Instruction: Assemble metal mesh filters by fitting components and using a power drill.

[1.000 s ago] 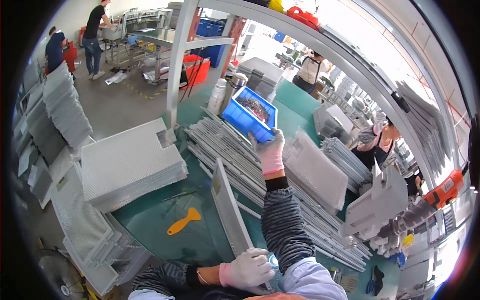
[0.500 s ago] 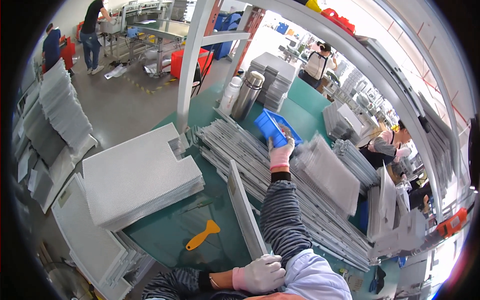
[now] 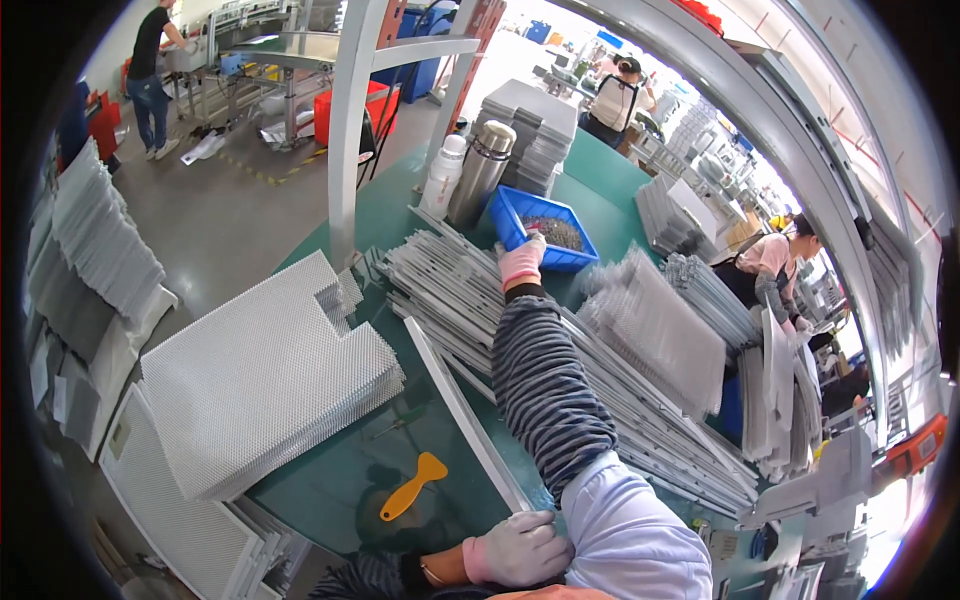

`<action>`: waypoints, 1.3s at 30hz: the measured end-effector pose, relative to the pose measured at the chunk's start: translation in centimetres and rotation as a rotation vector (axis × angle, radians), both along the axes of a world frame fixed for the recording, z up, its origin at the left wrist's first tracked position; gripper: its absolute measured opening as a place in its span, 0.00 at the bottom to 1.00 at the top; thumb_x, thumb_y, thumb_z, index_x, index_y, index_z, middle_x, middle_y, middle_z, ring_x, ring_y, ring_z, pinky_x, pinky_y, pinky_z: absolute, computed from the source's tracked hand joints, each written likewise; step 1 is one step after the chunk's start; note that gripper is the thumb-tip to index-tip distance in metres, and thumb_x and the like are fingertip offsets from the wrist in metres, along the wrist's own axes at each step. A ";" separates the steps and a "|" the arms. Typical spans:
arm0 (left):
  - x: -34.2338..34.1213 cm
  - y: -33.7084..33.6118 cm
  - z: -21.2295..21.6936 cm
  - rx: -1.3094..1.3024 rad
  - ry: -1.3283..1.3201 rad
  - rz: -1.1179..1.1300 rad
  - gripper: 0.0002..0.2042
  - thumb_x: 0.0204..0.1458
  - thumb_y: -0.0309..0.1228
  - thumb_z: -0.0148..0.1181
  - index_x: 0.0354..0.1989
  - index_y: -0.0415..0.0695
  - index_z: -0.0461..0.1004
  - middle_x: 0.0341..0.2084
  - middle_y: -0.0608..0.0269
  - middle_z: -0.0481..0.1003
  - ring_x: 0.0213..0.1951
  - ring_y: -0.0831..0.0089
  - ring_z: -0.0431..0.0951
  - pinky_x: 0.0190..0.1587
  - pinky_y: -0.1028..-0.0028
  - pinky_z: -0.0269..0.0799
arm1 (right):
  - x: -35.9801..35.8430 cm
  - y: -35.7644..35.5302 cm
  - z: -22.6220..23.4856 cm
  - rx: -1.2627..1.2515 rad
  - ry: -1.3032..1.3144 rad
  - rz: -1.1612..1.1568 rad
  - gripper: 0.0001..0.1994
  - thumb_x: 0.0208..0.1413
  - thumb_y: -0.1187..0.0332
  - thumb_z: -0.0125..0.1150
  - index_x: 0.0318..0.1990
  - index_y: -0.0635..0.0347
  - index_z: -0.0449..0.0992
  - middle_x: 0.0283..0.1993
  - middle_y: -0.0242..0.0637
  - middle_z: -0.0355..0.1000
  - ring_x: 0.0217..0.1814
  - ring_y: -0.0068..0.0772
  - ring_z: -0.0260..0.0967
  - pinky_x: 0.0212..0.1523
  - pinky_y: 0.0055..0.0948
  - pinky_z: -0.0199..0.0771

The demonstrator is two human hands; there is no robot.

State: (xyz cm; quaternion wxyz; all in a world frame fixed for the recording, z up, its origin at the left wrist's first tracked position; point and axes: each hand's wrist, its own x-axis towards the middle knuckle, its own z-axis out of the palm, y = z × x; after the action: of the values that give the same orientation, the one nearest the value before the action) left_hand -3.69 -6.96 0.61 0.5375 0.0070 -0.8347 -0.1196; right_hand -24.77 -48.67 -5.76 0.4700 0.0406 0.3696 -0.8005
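Observation:
My right hand [image 3: 521, 262], in a pink glove, reaches far out over the green table to the near rim of a blue bin [image 3: 543, 228] that holds small dark parts. The fingers touch the rim; whether they grip anything is hidden. My left hand [image 3: 512, 549], in a whitish glove, is closed on the near end of a long grey metal strip [image 3: 462, 422] that runs away from me across the table. My striped right sleeve lies over a pile of similar strips [image 3: 455, 290].
A stack of white mesh panels [image 3: 262, 372] lies to the left, an orange scraper [image 3: 413, 485] near me. A steel flask [image 3: 480, 173] and a white bottle [image 3: 444, 176] stand behind the bin. Other people work at the right and far back.
My right hand has stretched farther out to the blue bin. My left hand still holds the strip's near end; the view has tilted and shifted.

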 end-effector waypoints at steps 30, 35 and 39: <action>-0.6 0.6 -0.2 -0.008 -0.062 0.250 0.12 0.34 0.33 0.63 0.31 0.51 0.80 0.20 0.73 0.65 0.28 0.76 0.69 0.39 0.75 0.74 | -5.5 5.3 3.8 1.049 2.124 0.760 0.17 0.58 0.61 0.52 0.50 0.54 0.79 0.56 0.44 0.74 0.60 0.44 0.70 0.57 0.40 0.71; -0.4 1.0 0.0 0.016 -0.099 0.263 0.09 0.37 0.34 0.61 0.31 0.53 0.80 0.20 0.74 0.63 0.31 0.76 0.68 0.43 0.73 0.73 | -4.0 6.6 2.2 0.831 2.026 0.823 0.17 0.56 0.65 0.51 0.47 0.61 0.80 0.52 0.51 0.75 0.56 0.50 0.72 0.55 0.42 0.73; -1.4 1.6 0.9 0.023 -0.099 0.305 0.16 0.39 0.48 0.65 0.31 0.52 0.79 0.21 0.73 0.63 0.32 0.75 0.68 0.44 0.70 0.70 | -3.0 10.5 3.1 0.816 1.983 0.651 0.14 0.55 0.67 0.52 0.45 0.59 0.80 0.49 0.47 0.76 0.54 0.47 0.74 0.54 0.43 0.72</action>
State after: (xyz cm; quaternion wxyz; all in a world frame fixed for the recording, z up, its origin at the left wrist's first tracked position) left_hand -5.08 -5.35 1.48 0.5076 0.1455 -0.8480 -0.0455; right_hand -27.73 -38.20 -2.63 0.1062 -0.5627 0.8084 -0.1366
